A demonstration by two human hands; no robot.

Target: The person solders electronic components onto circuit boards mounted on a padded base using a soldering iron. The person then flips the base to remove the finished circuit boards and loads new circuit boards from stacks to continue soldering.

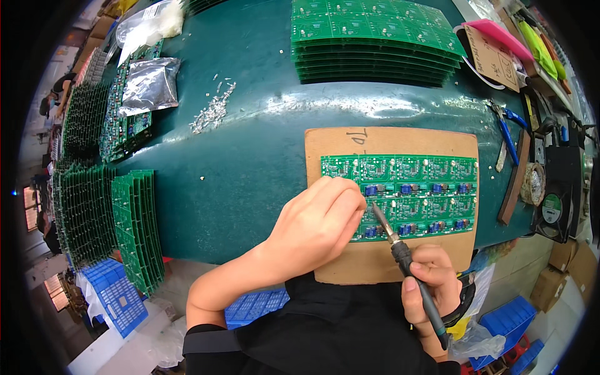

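A green circuit board panel (436, 208) with several rows of blue parts lies on a brown cardboard sheet (390, 265) at the table's near edge. My right hand (439, 284) grips a soldering iron (402, 255) by its dark handle. The iron slants up and to the left, and its metal tip meets the panel's left half, close to my left fingertips. Bent over the panel's left end, my left hand (315, 222) has its fingers pinched together. Whatever is between them is hidden by the hand itself.
Small clear parts (214, 111) lie loose on the green table, left of centre. Stacked green boards (375, 40) stand at the back, with more board racks (134, 228) on the left. At right are blue-handled pliers (507, 134), a solder roll (533, 184) and a black fan (556, 206).
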